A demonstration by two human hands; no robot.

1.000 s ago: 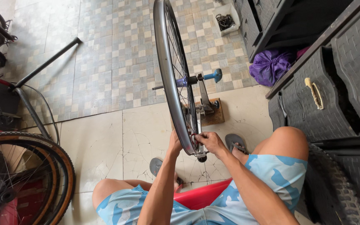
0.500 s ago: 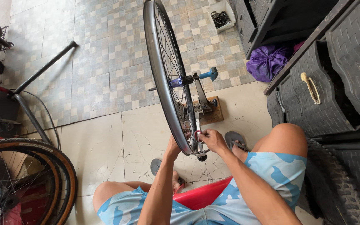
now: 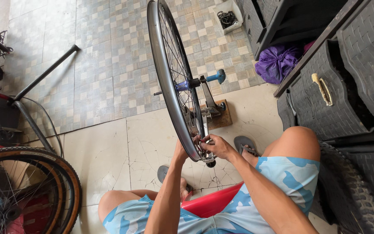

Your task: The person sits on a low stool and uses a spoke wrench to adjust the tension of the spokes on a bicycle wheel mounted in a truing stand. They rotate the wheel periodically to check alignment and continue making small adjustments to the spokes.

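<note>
A chain was seen in the white tray (image 3: 234, 8), top centre. The wheel rim (image 3: 163, 82) was gripped by the left hand (image 3: 180, 152); spokes (image 3: 187, 104) were pinched by the right hand (image 3: 216, 147), mid-frame.

Person seated, 2 bare forearms reaching forward, elbows bent. Left hand (image 3: 180, 152) raised, wrist straight, fingers mostly hidden, probably curled. Right hand (image 3: 216, 147) palm down, fingers pinched together at the tips. Both hands nearly touching.
</note>
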